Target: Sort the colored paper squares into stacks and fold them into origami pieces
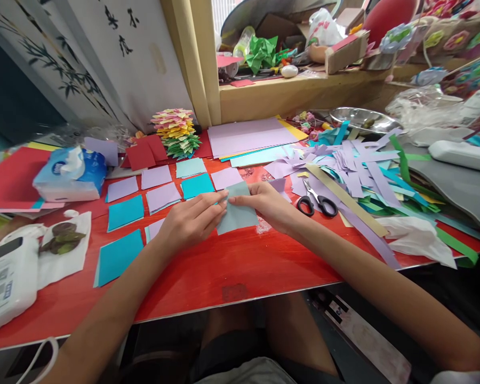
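Observation:
A pale blue-grey sheet of paper (240, 217) is held between my two hands, just above the red table (272, 261). My left hand (198, 216) has its fingers pressed together along the sheet's left side. On the upper right edge, my right hand (266, 201) pinches the paper with the thumb on top. Beyond and to the left lie small stacks of paper squares, among them a turquoise stack (198, 185), a lilac stack (162, 197) and a pale green stack (190, 167). Black-handled scissors (317, 201) rest to the right of my right hand.
Paper strips (358, 165) pile up on the right. Large lilac sheets (252, 136) lie at the back, beside a folded-paper tower (178, 133). A tissue pack (70, 173) and a white box (10, 282) stand at left. A metal dish (366, 118) sits back right.

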